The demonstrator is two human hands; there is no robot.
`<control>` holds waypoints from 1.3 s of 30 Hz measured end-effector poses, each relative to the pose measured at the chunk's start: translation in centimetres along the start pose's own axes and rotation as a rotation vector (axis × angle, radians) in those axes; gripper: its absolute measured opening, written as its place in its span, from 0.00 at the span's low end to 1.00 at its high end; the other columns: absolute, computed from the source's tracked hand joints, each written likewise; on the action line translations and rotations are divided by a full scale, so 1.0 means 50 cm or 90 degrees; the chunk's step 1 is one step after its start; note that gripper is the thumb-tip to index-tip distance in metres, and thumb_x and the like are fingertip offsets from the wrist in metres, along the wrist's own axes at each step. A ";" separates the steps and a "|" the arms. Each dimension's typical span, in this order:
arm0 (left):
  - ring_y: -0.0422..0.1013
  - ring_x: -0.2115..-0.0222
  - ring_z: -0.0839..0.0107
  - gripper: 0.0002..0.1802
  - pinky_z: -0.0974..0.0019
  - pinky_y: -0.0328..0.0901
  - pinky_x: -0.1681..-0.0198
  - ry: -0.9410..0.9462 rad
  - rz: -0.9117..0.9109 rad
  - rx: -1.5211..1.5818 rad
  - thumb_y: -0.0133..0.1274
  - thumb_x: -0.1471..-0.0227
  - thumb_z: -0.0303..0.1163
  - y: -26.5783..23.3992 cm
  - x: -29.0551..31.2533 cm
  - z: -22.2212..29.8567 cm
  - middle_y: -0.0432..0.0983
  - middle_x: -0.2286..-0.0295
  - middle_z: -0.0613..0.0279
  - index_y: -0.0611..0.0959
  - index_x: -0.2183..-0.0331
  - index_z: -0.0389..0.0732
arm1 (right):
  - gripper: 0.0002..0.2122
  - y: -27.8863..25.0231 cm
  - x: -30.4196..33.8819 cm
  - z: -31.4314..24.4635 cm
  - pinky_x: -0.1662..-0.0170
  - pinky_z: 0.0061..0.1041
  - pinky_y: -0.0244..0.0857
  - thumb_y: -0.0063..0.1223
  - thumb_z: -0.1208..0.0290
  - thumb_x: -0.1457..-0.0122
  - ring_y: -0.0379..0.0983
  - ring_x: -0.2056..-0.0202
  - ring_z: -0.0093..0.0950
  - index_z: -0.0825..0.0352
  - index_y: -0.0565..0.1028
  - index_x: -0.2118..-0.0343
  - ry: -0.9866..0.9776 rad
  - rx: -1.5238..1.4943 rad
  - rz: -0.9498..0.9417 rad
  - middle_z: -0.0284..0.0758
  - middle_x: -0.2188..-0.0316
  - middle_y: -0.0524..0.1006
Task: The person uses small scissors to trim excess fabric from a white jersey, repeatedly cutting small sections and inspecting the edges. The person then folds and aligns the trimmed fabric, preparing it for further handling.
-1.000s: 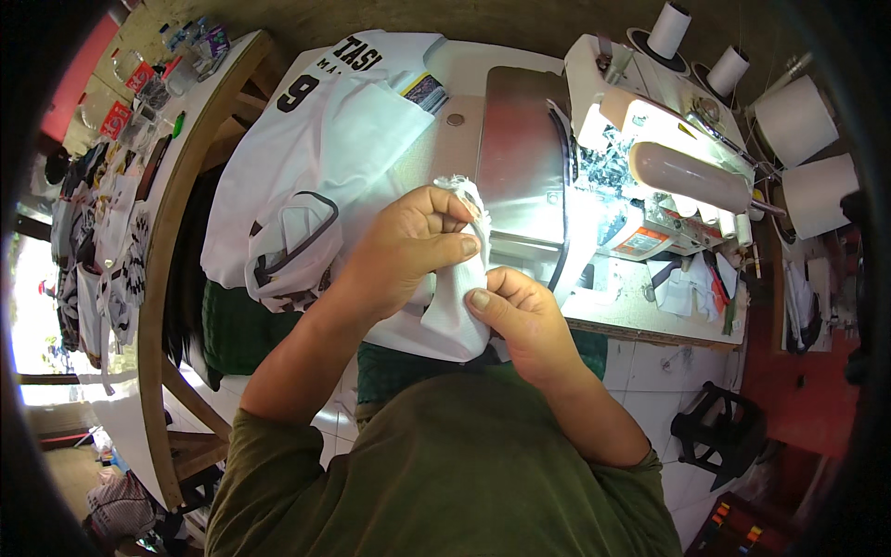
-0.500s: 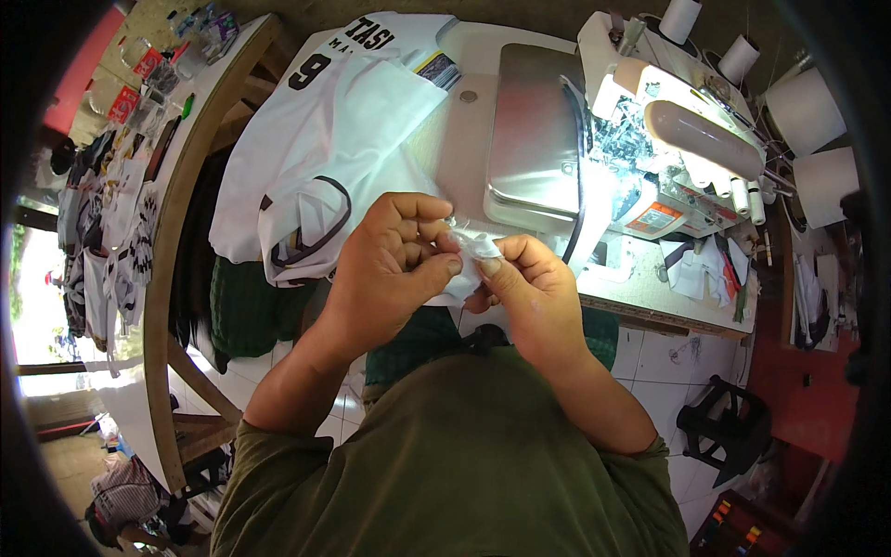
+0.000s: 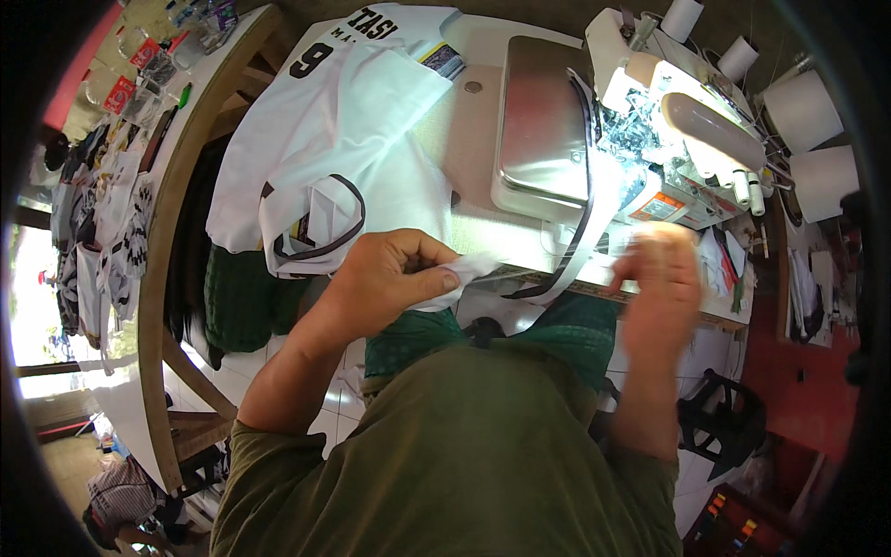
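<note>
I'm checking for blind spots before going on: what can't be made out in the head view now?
All in the head view:
- Right hand: motion blur; whether it grips anything is unclear.
- White cloth: partly covered by the left hand.
- Topmost thread spool: top cut off by the picture's upper edge.

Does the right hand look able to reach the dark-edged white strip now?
Probably yes: the right hand, though blurred, is just right of the dark-edged strip, and no solid object appears between them.
</note>
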State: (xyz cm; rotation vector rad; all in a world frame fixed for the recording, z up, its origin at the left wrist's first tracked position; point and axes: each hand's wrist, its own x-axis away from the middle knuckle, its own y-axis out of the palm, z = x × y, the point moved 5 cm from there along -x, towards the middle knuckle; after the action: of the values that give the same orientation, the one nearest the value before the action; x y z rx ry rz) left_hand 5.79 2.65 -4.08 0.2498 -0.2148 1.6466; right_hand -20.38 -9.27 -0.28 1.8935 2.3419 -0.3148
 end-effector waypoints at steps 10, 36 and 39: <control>0.71 0.70 0.84 0.17 0.78 0.66 0.66 0.004 -0.033 -0.030 0.63 0.45 0.25 -0.021 -0.050 0.014 0.80 0.67 0.65 0.83 0.54 0.27 | 0.13 -1.024 0.130 -0.067 0.68 0.18 0.68 0.46 0.67 0.27 0.75 0.61 0.23 0.70 0.73 0.48 -0.010 -0.236 0.081 0.36 0.57 0.78; 0.75 0.60 0.77 0.20 0.70 0.71 0.56 0.231 -0.032 -0.088 0.62 0.44 0.25 0.091 -0.099 0.192 0.79 0.59 0.60 0.79 0.50 0.29 | 0.15 0.159 0.033 0.031 0.56 0.23 0.72 0.62 0.70 0.37 0.79 0.60 0.23 0.71 0.77 0.50 0.218 -0.301 -0.319 0.36 0.60 0.83; 0.74 0.66 0.79 0.16 0.72 0.71 0.63 0.345 0.067 -0.188 0.62 0.45 0.26 0.082 -0.144 0.218 0.80 0.64 0.61 0.81 0.55 0.34 | 0.10 0.154 0.004 0.042 0.64 0.18 0.68 0.58 0.71 0.34 0.75 0.69 0.16 0.70 0.78 0.54 0.272 -0.327 -0.273 0.28 0.69 0.81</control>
State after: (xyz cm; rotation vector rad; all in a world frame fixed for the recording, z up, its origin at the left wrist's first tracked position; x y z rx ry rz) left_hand 2.70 -7.70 4.32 -0.4363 -0.0568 1.6999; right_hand -13.02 -8.03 -3.05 1.3037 2.7200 0.6656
